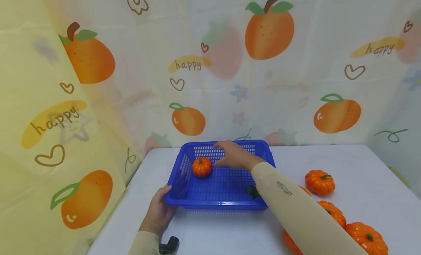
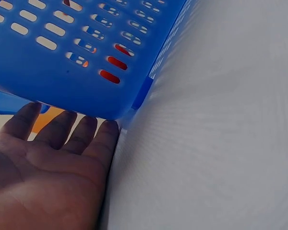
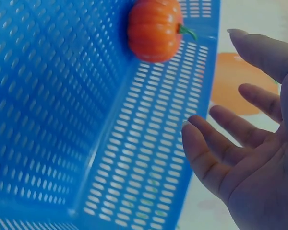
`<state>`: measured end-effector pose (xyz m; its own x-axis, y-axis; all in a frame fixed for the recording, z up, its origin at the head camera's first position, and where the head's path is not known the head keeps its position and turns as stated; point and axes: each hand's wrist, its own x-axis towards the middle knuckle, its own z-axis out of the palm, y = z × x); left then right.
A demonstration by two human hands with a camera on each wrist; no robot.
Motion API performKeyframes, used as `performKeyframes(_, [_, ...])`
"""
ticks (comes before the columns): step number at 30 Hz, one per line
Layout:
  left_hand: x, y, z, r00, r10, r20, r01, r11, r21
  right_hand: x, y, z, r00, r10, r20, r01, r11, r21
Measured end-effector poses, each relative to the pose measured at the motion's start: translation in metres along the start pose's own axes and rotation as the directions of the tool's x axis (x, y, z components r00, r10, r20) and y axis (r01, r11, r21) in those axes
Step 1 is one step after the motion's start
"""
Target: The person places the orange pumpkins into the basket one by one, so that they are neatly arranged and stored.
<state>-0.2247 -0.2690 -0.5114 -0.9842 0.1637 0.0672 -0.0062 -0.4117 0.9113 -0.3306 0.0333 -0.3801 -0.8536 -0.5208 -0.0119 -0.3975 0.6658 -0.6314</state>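
Observation:
A blue plastic basket (image 1: 223, 202) with slotted walls stands on the white table. Inside it, toward the left, sits a small orange pumpkin (image 1: 202, 167) with a green stem. My right hand (image 1: 235, 155) is over the basket, just right of that pumpkin, thumb and fingers spread apart with nothing between them. In the right wrist view the pumpkin (image 3: 155, 31) lies apart from the fingers. At the basket's front left corner is my left hand (image 1: 160, 207). Its fairly straight fingers (image 2: 89, 134) touch the basket's outer edge in the left wrist view.
Several more pumpkins are on the table to the right: one pumpkin (image 1: 319, 182) stands farther back, another pumpkin (image 1: 366, 237) near the front. My right sleeve (image 1: 289, 207) partly hides others. A fruit-printed curtain (image 1: 223, 101) hangs behind the table (image 1: 210, 233).

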Motion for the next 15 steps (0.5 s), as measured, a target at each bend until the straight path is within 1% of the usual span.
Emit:
performKeyframes(5, [0.0,0.0,0.0,1.0,-0.015,-0.018,0.015,1.0,-0.003,-0.013,0.0,-0.011,1.0,0.006,-0.014,-0.006,1.0,-0.003])
performKeyframes(10, [0.0,0.0,-0.001,1.0,-0.015,0.001,0.015,1.0,0.0,-0.025,0.007,-0.023,0.999,-0.006,-0.031,0.006,1.0,-0.021])
performKeyframes(15, [0.0,-0.001,-0.001,1.0,-0.001,0.02,0.001,1.0,-0.002,-0.036,0.016,-0.033,0.998,-0.009,-0.06,0.008,1.0,-0.011])
